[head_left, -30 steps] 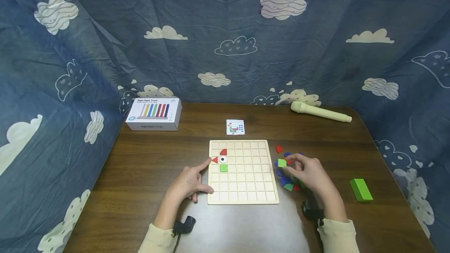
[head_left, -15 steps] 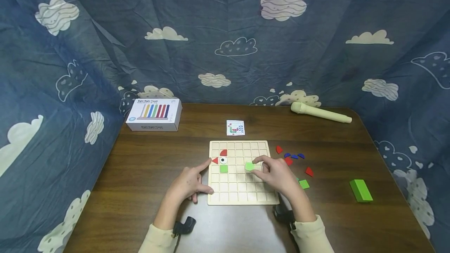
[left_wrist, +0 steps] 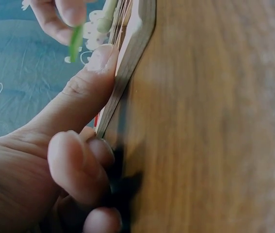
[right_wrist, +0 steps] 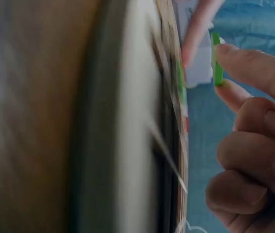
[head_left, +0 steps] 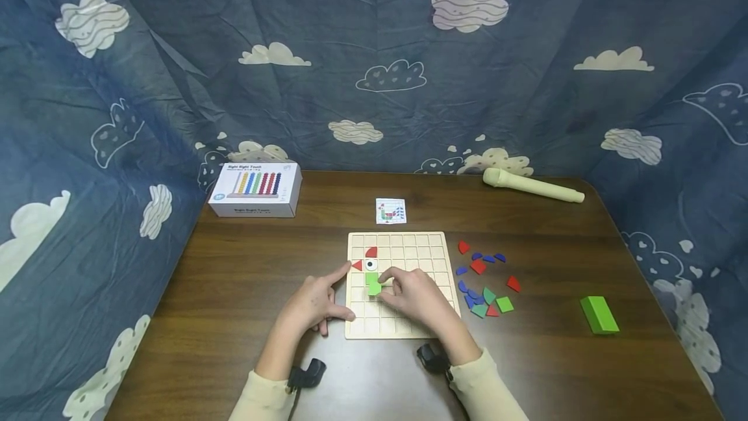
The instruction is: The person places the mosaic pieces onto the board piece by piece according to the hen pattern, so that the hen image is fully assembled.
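Note:
A pale wooden grid board (head_left: 409, 317) lies mid-table with a red quarter-round (head_left: 371, 253), a red triangle (head_left: 357, 266), an eye tile (head_left: 371, 266) and a green square (head_left: 371, 278) in its left columns. My right hand (head_left: 390, 287) pinches a light green square tile (head_left: 375, 288) just above the board, below the placed green square; the tile (right_wrist: 216, 58) shows edge-on between thumb and forefinger. My left hand (head_left: 327, 292) rests against the board's left edge (left_wrist: 127, 68), thumb pressed to the rim, forefinger near the red triangle.
Loose red, blue and green tiles (head_left: 484, 278) lie right of the board. A pattern card (head_left: 391, 211) sits behind it. A white box (head_left: 257, 189) stands back left, a cream tube (head_left: 532, 187) back right, a green block (head_left: 598, 314) at the right. Blue cloud cloth surrounds the table.
My right hand lifted a light green tile from the loose pile and carried it leftward across the board to the left columns. The left hand stayed put.

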`<state>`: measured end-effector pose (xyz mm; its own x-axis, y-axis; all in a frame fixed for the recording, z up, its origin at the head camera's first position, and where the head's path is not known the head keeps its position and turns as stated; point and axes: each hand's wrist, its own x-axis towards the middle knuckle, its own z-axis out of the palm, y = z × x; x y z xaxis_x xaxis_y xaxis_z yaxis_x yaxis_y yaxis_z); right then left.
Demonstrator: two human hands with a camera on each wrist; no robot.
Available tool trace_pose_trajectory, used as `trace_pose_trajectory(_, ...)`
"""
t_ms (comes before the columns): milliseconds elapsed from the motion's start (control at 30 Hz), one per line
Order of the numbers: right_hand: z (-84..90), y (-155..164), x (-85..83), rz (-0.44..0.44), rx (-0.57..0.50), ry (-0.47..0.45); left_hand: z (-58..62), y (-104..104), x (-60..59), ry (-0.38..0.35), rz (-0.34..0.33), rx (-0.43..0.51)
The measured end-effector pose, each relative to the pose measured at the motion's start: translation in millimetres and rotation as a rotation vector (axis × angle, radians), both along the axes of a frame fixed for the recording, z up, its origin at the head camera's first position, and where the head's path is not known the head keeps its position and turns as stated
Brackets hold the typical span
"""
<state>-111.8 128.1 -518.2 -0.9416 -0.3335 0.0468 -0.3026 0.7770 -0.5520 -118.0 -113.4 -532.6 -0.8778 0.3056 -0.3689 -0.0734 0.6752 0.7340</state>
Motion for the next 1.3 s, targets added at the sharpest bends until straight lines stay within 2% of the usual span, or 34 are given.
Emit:
trace_pose_trajectory(267, -11.1, -9, -1.7, 0.009, 0.04, -0.013, 0.9, 1, -0.8, 0.005, 0.01, -0.007)
trace_pose_trajectory(633, -13.0, -10, -1.6, -0.002, 0.045, -0.025, 1.6, 1, -0.1, 0.01, 0.017, -0.006)
trace_pose_trajectory(800, -14.7, -9, -1.6, 0.001, 0.036, -0.034, 1.6, 2, 0.8, -0.011, 0.023, -0.02)
trace_pose_trajectory(1300, -16.9, -10, -2.0, 0.001, 0.049, 0.006, -0.5, 1, -0.1, -0.003, 0.022, -0.007)
